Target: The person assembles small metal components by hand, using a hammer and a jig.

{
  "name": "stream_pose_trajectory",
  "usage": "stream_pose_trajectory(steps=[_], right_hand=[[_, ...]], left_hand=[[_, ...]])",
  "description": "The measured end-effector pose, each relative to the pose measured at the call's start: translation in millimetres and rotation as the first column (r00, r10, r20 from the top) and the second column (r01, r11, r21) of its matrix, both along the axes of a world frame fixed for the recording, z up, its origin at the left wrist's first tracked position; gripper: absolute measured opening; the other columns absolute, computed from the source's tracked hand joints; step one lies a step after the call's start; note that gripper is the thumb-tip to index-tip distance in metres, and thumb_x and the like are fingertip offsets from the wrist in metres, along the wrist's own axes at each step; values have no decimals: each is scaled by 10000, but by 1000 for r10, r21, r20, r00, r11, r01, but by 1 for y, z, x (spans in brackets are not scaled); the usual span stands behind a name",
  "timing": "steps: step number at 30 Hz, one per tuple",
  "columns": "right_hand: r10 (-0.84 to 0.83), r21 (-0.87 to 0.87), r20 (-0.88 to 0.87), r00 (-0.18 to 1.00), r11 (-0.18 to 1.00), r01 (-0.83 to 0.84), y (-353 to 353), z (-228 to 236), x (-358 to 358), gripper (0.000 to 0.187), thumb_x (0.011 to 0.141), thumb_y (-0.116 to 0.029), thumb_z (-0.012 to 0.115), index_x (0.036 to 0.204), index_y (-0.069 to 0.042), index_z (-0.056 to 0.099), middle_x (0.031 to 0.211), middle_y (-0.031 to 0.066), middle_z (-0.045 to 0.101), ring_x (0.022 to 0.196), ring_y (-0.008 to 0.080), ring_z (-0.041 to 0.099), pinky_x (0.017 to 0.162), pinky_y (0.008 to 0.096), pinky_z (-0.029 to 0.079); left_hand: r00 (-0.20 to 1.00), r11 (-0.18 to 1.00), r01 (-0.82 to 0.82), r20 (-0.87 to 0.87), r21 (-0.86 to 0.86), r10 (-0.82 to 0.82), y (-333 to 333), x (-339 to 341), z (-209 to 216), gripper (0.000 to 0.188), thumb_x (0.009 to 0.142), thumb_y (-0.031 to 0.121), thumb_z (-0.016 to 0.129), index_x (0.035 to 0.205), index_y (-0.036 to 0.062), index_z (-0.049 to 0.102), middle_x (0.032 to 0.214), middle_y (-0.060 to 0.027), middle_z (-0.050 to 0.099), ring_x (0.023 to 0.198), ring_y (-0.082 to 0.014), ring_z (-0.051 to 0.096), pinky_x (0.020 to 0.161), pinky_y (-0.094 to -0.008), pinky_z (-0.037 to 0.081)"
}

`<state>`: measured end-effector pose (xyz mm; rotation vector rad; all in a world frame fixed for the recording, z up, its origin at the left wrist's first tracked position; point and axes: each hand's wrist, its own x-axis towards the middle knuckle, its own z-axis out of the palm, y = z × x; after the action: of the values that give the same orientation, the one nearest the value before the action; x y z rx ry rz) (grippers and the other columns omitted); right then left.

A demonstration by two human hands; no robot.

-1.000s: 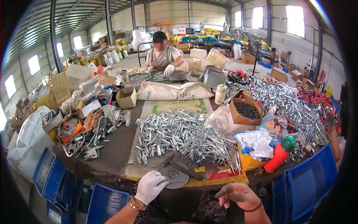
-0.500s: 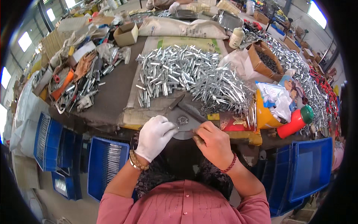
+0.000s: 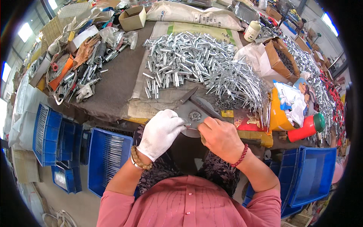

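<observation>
My left hand [image 3: 162, 132], in a white glove, is closed with thumb and fingers pinched on a small silver metal tube [image 3: 188, 125], whose end peeks out at the fingertips. My bare right hand [image 3: 221, 137] pinches a thin metal rod [image 3: 193, 129] that spans the short gap between the hands; its far end is hidden by the fingers. Both hands hover at the table's near edge, over a grey metal plate [image 3: 184, 112] with a ring-shaped piece [image 3: 195, 115] on it. A hammer [image 3: 204, 106] lies just beyond my right hand.
A heap of silver metal tubes [image 3: 181, 56] and thin rods [image 3: 238, 81] covers the middle table. At right stand a carton of dark small parts [image 3: 281, 60] and a red bottle [image 3: 302, 130]. Blue bins [image 3: 130, 142] flank me. Tools and a bottle-orange holder [image 3: 64, 77] clutter the left.
The whole view has shifted, so the table sits higher and further right. A silver tube end now shows at my left fingertips. Both hands stay close together, still pinching.
</observation>
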<state>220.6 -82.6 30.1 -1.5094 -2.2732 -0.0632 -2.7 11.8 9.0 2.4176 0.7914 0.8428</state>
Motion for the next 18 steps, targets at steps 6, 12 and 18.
stream_pose_trajectory(steps=[6,12,18], right_hand=[[-40,-50,-51,998,998,37,-1,2,10,177,808,-67,738,916,-74,598,934,92,601,827,286,698,667,422,577],[-132,-62,-566,814,991,117,11,1,-3,247,821,45,740,1013,-24,600,860,111,640,716,287,682,635,354,564],[-279,-324,-850,446,946,-26,11,-9,-7,203,835,43,757,1008,-1,659,900,128,686,758,249,714,685,312,566]], left_hand=[[1000,999,-21,-23,-37,20,3,0,5,130,866,113,811,987,70,789,959,-96,691,959,-306,664,862,-404,542],[999,999,-31,-45,-45,29,1,0,7,117,871,112,806,983,80,794,961,-90,694,965,-298,660,870,-402,536],[999,999,-13,-30,-38,11,1,-1,4,125,872,129,812,984,78,792,954,-90,689,968,-298,654,874,-404,531]])
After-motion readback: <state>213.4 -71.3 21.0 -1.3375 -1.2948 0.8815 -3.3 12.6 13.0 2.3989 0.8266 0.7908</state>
